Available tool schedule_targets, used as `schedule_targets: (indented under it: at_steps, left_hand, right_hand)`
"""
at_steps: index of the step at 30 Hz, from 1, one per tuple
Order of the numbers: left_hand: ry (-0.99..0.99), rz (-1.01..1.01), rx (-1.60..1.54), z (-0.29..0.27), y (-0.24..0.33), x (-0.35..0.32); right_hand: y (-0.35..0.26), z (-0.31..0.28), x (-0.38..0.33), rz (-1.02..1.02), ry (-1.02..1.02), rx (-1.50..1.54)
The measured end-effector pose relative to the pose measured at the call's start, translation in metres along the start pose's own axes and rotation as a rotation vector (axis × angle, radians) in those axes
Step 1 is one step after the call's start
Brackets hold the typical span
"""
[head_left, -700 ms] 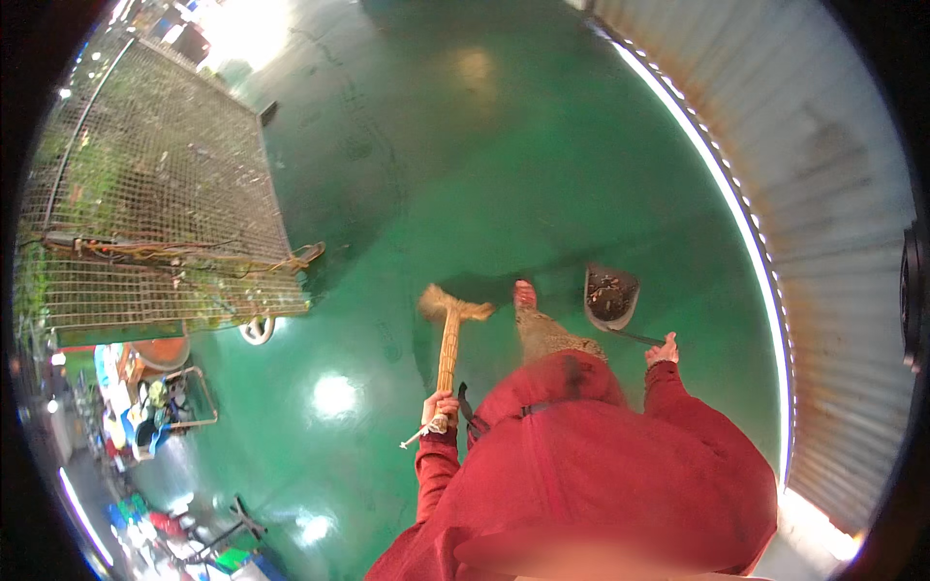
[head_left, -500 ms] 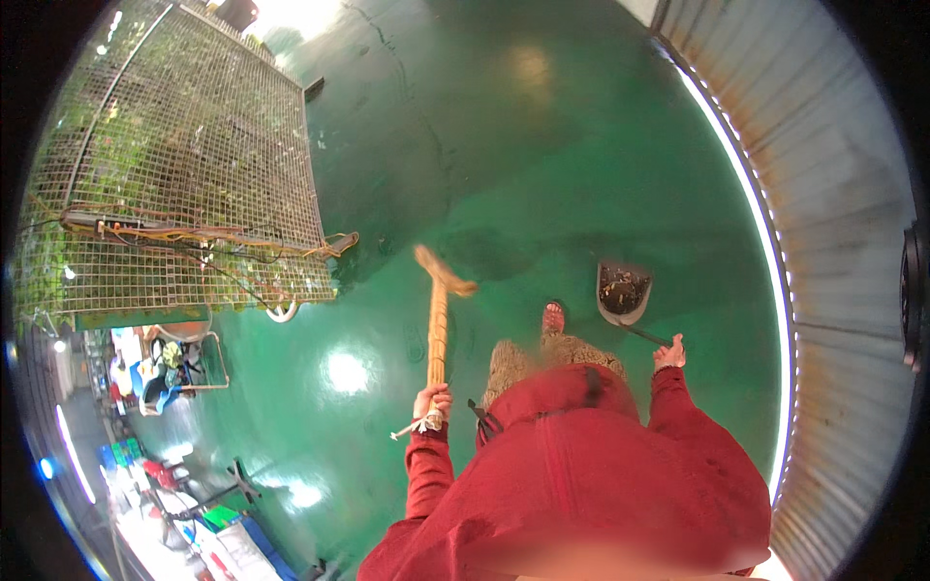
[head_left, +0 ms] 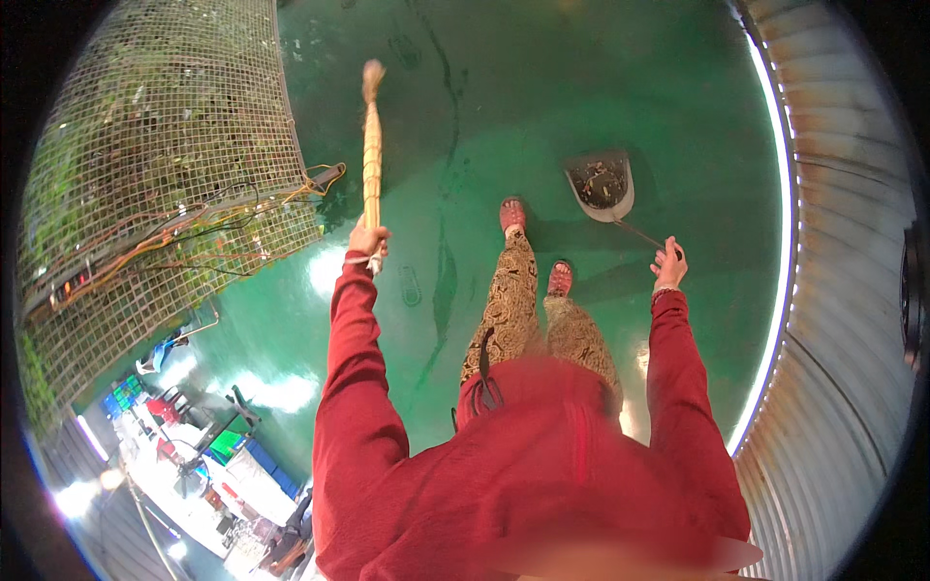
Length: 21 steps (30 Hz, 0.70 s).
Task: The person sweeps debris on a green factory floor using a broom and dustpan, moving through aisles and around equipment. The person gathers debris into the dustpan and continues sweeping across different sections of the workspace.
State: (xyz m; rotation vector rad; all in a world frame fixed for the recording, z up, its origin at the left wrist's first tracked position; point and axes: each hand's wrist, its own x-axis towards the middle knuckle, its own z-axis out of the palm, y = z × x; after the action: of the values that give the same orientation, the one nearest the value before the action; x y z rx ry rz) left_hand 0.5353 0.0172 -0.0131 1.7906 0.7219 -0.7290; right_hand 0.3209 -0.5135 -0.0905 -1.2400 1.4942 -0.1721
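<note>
Straw broom (head_left: 371, 145) clamped in left hand (head_left: 368, 238); right hand (head_left: 668, 263) grips metal dustpan (head_left: 603, 184) handle.

The wire cage (head_left: 165, 184) stands left of the broom (head_left: 371, 145), the dustpan (head_left: 603, 186) right of it.

floor (head_left: 601, 87): glossy green, footprints seen
wire cage (head_left: 165, 165): left, orange cables draped
corrugated wall (head_left: 852, 290): right, lit strip along base

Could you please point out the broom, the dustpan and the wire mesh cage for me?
broom (head_left: 371, 145): head view, on the middle of its pale stick.
dustpan (head_left: 603, 184): head view, on the pan holding debris.
wire mesh cage (head_left: 165, 165): head view, on its mesh wall.
</note>
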Motion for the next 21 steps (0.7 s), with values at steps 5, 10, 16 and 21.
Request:
schedule_targets:
  at_steps: [5, 10, 16, 21]
  left_hand:
    - [0.082, 0.194, 0.505, 0.044, -0.058, 0.091]
    - [-0.331, 0.058, 0.659, 0.114, 0.008, 0.016]
    - [-0.676, -0.318, 0.168, 0.064, 0.056, -0.048]
    - [-0.642, -0.357, 0.126, 0.012, 0.066, -0.118]
  right_hand:
    - [-0.036, 0.07, 0.015, -0.167, -0.135, -0.241]
    - [-0.06, 0.093, 0.022, -0.226, -0.052, -0.361]
    - [-0.061, 0.121, 0.051, -0.404, -0.072, -0.426]
    - [-0.078, 0.13, 0.051, -0.147, -0.152, -0.394]
